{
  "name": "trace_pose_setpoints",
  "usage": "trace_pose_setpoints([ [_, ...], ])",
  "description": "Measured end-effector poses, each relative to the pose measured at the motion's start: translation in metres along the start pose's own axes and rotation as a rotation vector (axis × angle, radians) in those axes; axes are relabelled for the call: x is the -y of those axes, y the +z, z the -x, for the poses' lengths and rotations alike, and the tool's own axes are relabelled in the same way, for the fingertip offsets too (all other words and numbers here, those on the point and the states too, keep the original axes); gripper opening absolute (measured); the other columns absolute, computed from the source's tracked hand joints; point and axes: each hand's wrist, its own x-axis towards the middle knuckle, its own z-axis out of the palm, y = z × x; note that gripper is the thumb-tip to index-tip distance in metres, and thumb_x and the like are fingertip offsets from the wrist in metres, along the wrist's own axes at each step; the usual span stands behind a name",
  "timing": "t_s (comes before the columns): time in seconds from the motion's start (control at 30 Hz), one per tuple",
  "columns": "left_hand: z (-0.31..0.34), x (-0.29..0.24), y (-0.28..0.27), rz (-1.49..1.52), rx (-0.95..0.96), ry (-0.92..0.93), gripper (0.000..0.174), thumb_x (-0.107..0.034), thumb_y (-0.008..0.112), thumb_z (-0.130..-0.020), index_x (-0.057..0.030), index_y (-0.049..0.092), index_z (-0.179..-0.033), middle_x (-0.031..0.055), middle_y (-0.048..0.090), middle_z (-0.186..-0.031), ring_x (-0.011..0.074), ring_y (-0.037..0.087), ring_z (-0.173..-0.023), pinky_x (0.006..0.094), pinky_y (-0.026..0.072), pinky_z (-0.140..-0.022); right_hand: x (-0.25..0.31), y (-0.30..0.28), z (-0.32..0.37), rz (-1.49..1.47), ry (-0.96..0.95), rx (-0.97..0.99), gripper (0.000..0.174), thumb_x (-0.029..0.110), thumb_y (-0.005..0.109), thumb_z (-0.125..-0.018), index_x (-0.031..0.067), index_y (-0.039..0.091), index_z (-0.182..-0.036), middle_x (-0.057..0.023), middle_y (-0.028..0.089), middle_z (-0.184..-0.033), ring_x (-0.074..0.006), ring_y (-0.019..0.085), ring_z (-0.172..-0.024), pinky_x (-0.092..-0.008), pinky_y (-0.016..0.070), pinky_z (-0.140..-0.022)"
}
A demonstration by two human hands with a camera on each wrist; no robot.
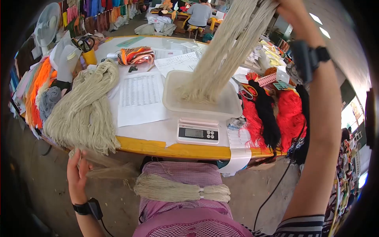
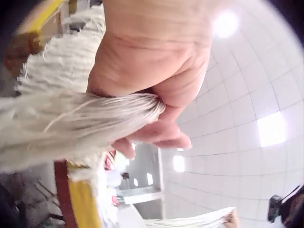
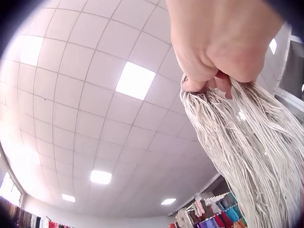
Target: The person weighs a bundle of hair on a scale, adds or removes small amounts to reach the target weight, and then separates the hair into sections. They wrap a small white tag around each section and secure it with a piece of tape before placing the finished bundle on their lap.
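My right hand, raised at the upper right, grips a long hank of beige yarn whose lower ends hang into a clear plastic tub. The tub stands on a white digital scale. In the right wrist view the fingers curl round the yarn. Low at the left, my left hand is beside the table edge; the left wrist view shows it gripping beige strands. A large beige yarn pile lies just above it. A tied beige bundle rests across my lap.
Printed sheets lie left of the tub, with an orange striped hank behind. Red yarn, black yarn and scissors are at the right. A yellow cup and a fan stand at the left; a person sits behind.
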Motion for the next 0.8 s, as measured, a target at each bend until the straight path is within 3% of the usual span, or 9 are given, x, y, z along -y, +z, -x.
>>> trace_pose_setpoints([
  [0.07, 0.005, -0.020, 0.038, 0.269, 0.001, -0.105, 0.032, -0.031, 0.053, -0.098, -0.0014, 0.060, -0.107, -0.0037, 0.038, -0.042, 0.0074, 0.034, -0.036, 0.0255, 0.0442, -0.057, -0.029, 0.038, 0.039, 0.442, 0.041, -0.154, 0.011, 0.019, 0.059, -0.093, 0.0105, 0.061, -0.087, 0.0041, 0.053, -0.065, -0.0072, 0.040, -0.048, -0.0193, 0.0327, -0.043],
  [0.13, 0.003, -0.022, 0.054, 0.305, 0.087, -0.098, 0.034, -0.031, 0.054, -0.098, -0.0009, 0.058, -0.114, -0.0041, 0.042, -0.046, 0.0073, 0.038, -0.040, 0.0252, 0.0449, -0.059, -0.080, 0.045, 0.077, 0.806, 0.132, 0.119, 0.040, 0.039, 0.065, -0.089, 0.0097, 0.058, -0.116, -0.0046, 0.069, -0.093, -0.0220, 0.067, -0.081, -0.0301, 0.0499, -0.069],
  [0.2, 0.000, -0.020, 0.075, 0.343, 0.173, -0.094, 0.038, -0.030, 0.054, -0.097, -0.0003, 0.057, -0.121, -0.0046, 0.045, -0.050, 0.0072, 0.041, -0.044, 0.0249, 0.0456, -0.061, -0.118, 0.076, 0.136, 0.874, -0.081, 0.126, 0.043, 0.040, 0.065, -0.087, 0.0069, 0.052, -0.111, -0.0186, 0.065, -0.089, -0.0375, 0.064, -0.081, -0.0457, 0.0480, -0.069],
  [0.27, -0.003, -0.012, 0.095, 0.325, -0.035, -0.145, 0.037, -0.029, 0.055, -0.097, -0.0010, 0.056, -0.122, -0.0025, 0.057, -0.068, 0.0086, 0.052, -0.056, 0.0278, 0.0500, -0.068, -0.110, 0.101, 0.190, 0.807, 0.162, 0.241, 0.048, 0.034, 0.071, -0.082, 0.0068, 0.045, -0.112, -0.0196, 0.065, -0.086, -0.0414, 0.062, -0.082, -0.0460, 0.0475, -0.072],
  [0.3, -0.003, -0.008, 0.096, 0.253, 0.076, -0.143, 0.037, -0.029, 0.056, -0.097, -0.0011, 0.057, -0.121, 0.0046, 0.065, -0.096, 0.0131, 0.061, -0.079, 0.0316, 0.0524, -0.080, -0.102, 0.111, 0.213, 0.835, 0.165, 0.264, 0.050, 0.028, 0.073, -0.080, 0.0057, 0.044, -0.114, -0.0185, 0.065, -0.088, -0.0400, 0.062, -0.084, -0.0455, 0.0461, -0.076],
  [0.43, 0.003, -0.006, 0.142, 0.073, 0.179, -0.100, 0.040, -0.030, 0.052, -0.099, 0.0011, 0.056, -0.123, 0.0144, 0.056, -0.131, 0.0214, 0.054, -0.116, 0.0354, 0.0480, -0.094, -0.079, 0.127, 0.289, 0.886, -0.028, 0.258, 0.058, 0.014, 0.078, -0.071, 0.0032, 0.044, -0.117, -0.0144, 0.063, -0.100, -0.0350, 0.060, -0.093, -0.0447, 0.0397, -0.089],
  [0.63, 0.006, 0.011, 0.190, 0.084, 0.282, -0.123, 0.047, -0.033, 0.045, -0.101, 0.0021, 0.047, -0.134, 0.0148, 0.049, -0.139, 0.0258, 0.044, -0.130, 0.0415, 0.0465, -0.096, -0.046, 0.136, 0.337, 0.822, -0.096, 0.183, 0.069, 0.010, 0.080, -0.063, 0.0038, 0.046, -0.122, -0.0130, 0.057, -0.113, -0.0318, 0.056, -0.099, -0.0459, 0.0365, -0.095],
  [0.73, 0.021, 0.018, 0.219, 0.159, 0.406, -0.162, 0.052, -0.036, 0.038, -0.103, 0.0023, 0.042, -0.138, 0.0134, 0.040, -0.147, 0.0258, 0.037, -0.135, 0.0425, 0.0436, -0.101, -0.034, 0.147, 0.358, 0.680, -0.031, 0.195, 0.052, 0.013, 0.075, -0.076, 0.0003, 0.052, -0.120, -0.0152, 0.059, -0.107, -0.0334, 0.055, -0.102, -0.0426, 0.0393, -0.095],
  [0.8, 0.029, 0.029, 0.232, 0.089, 0.647, -0.154, 0.056, -0.042, 0.036, -0.103, 0.0029, 0.044, -0.136, 0.0116, 0.036, -0.149, 0.0238, 0.037, -0.135, 0.0389, 0.0408, -0.103, -0.028, 0.164, 0.372, 0.011, 0.374, 0.425, 0.033, 0.018, 0.068, -0.087, 0.0010, 0.059, -0.114, -0.0093, 0.062, -0.107, -0.0216, 0.058, -0.100, -0.0355, 0.0436, -0.091],
])
